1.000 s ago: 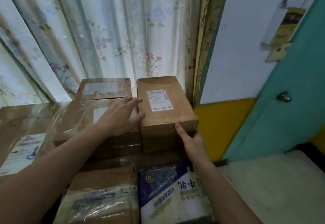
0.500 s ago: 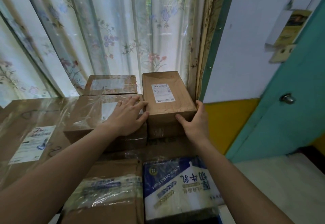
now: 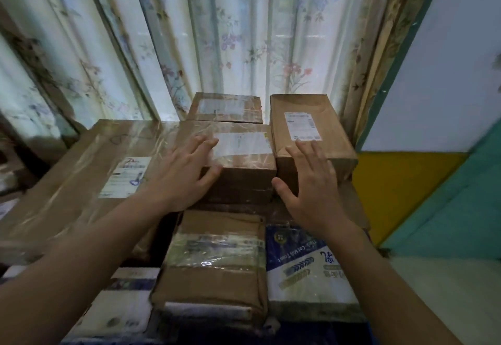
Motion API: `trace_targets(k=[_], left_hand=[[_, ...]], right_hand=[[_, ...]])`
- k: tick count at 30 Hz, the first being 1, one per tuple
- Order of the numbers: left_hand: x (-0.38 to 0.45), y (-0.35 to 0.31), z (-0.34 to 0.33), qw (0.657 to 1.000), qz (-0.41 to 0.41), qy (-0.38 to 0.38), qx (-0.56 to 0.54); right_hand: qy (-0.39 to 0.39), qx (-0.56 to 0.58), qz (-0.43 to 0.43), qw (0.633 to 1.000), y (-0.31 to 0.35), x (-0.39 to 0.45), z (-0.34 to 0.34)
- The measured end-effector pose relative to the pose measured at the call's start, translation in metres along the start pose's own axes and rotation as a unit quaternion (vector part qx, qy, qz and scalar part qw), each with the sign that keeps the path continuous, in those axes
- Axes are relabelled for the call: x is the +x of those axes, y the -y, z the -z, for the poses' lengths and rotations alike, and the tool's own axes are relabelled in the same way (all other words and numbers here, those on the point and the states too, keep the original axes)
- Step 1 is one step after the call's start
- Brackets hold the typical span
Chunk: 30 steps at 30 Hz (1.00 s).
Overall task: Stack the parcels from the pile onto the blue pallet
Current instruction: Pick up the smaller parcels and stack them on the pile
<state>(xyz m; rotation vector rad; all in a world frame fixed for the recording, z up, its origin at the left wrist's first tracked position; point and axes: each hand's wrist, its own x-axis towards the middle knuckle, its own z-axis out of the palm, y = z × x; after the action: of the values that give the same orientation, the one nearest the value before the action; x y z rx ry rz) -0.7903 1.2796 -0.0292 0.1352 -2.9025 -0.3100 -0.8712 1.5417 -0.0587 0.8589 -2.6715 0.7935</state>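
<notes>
Stacked cardboard parcels fill the space below the curtain. A plain brown parcel (image 3: 309, 128) with a white label stands at the top right of the stack. My right hand (image 3: 311, 184) lies flat over its near end, fingers spread and straight. Beside it sits a taped brown parcel (image 3: 244, 160); my left hand (image 3: 184, 174) rests spread on its left part. Behind that is a smaller taped parcel (image 3: 226, 107). A strip of the blue pallet (image 3: 298, 334) shows at the bottom edge under the boxes.
A long flat parcel (image 3: 89, 171) lies at left. In front are a taped brown box (image 3: 217, 260), a blue-and-white printed carton (image 3: 306, 268) and a white box (image 3: 122, 301). A flowered curtain (image 3: 217, 33) hangs behind; a yellow and teal wall (image 3: 433, 195) stands right.
My right hand has let go of the plain parcel's near corner and now lies flat on its top. My left hand slid from that parcel's side onto the taped parcel. The view tilted down.
</notes>
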Motion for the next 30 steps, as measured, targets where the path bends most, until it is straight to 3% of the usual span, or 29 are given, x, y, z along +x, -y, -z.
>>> trace_targets(k=[10,22,30], left_hand=[[-0.148,0.142,0.049,0.99,0.141,-0.018,0.002],[-0.398,0.395,0.123,0.957,0.284,-0.063,-0.023],[-0.459,0.503,0.123,0.93,0.352,-0.085,-0.069]], right_hand=[[0.058,0.081,0.082,0.992,0.168,-0.025,-0.062],[0.198,0.116,0.157,0.961,0.465,-0.074,-0.207],[0.281,0.174,0.143,0.933,0.584,-0.083,-0.321]])
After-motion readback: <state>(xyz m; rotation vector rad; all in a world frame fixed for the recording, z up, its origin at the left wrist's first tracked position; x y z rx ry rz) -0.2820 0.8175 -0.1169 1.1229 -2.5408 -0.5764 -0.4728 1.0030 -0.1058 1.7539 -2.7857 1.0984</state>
